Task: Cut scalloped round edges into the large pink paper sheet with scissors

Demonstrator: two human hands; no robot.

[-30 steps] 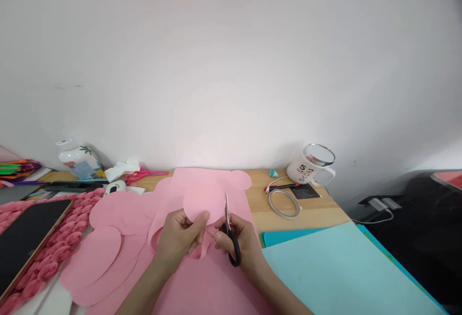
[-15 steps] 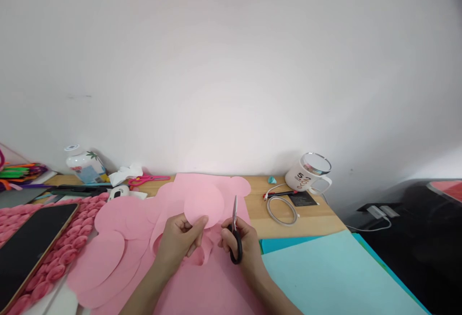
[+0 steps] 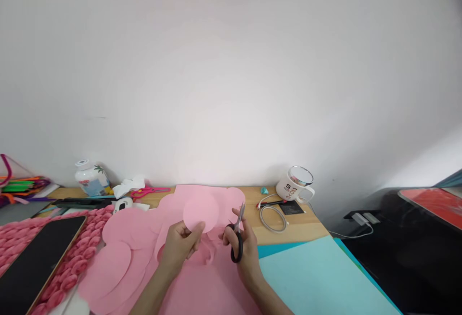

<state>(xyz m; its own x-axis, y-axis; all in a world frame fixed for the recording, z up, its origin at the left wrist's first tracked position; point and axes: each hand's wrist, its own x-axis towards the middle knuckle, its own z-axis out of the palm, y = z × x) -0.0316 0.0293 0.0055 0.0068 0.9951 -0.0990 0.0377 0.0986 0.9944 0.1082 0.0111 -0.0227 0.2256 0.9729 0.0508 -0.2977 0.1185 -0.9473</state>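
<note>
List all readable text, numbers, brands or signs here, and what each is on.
"5" and "2": white mug; its other characters are unclear.
Red and dark print on the white bottle: too small and blurred to read.
Mark on the bottle cap: too small to read.
Print on the black card: too small to read.
</note>
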